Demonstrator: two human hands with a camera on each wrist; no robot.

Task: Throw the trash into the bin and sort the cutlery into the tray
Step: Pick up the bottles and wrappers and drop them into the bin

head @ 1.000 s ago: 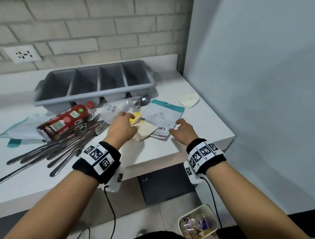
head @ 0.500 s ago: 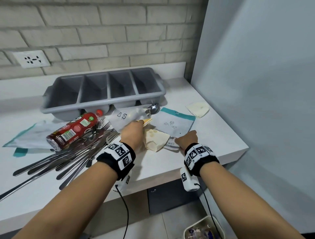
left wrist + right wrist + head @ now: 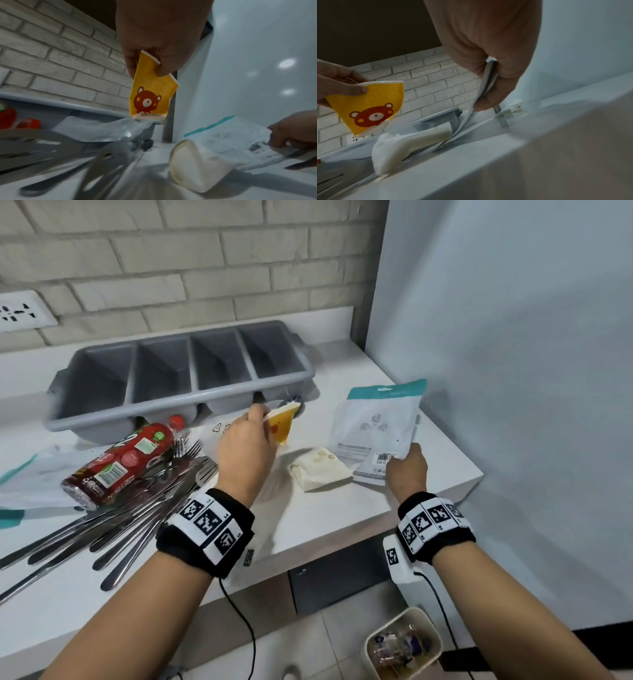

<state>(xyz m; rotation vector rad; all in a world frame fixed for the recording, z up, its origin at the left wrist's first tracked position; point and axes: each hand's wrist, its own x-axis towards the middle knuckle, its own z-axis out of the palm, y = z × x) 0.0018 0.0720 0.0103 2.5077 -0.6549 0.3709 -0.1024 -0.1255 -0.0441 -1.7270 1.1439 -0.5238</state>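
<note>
My left hand (image 3: 247,446) pinches a flattened yellow paper cup with a bear print (image 3: 281,424) (image 3: 150,92) (image 3: 368,106) and holds it above the counter. My right hand (image 3: 407,470) grips the near edge of a white plastic pouch with a teal top (image 3: 378,426) (image 3: 228,142) and tilts it up. A folded cream napkin (image 3: 320,469) (image 3: 409,143) lies between the hands. Several forks and knives (image 3: 137,508) lie in a heap on the left, partly under a red bottle (image 3: 120,462). The grey four-slot cutlery tray (image 3: 178,378) stands at the back. A spoon bowl (image 3: 295,402) peeks out behind the cup.
A small white bin (image 3: 404,645) with wrappers in it stands on the floor below the counter's right end. A pale wall (image 3: 513,371) closes the right side. More clear and teal bags (image 3: 30,474) lie at the far left, under the bottle.
My left hand has lifted the yellow cup off the counter. My right hand has taken hold of the pouch's near edge and raised it. The napkin stays where it was.
</note>
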